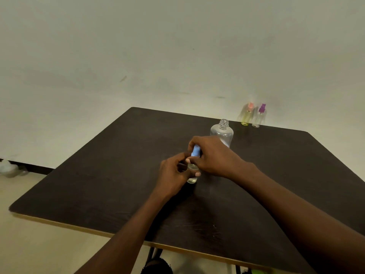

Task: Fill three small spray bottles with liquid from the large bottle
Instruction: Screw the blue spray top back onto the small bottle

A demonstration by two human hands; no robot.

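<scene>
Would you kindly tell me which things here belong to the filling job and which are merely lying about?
Job: large bottle, blue-capped spray bottle, pink-capped spray bottle, purple-capped spray bottle.
Lying about: blurred clear containers far left, green object at bottom edge.

No text, label, brand, number or sign can be read anywhere in this view. The large bottle (222, 133), right of the middle of the frame, is clear and shows no legible print. The yellow spray bottle (245, 116) and the purple-capped spray bottle (259, 117), at the upper right of the surface (98, 184), are too blurred to tell any marking. The blue-capped spray bottle (192, 179) at the middle is mostly covered.
</scene>
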